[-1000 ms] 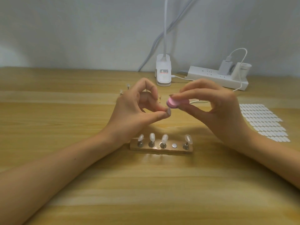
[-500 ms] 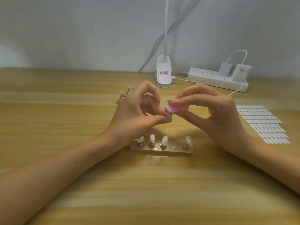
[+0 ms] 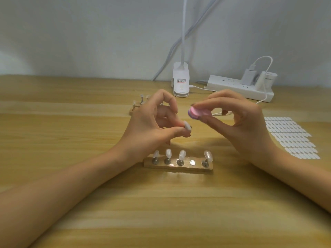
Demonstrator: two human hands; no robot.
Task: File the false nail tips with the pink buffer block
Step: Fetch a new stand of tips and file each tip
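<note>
Buffer block [image 3: 198,113] lying crosswise, nail tip [image 3: 187,125] tilted

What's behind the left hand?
A second wooden stand with nail tips on pegs; only its left end shows. The left hand covers the rest, so the count is unknown.
</note>
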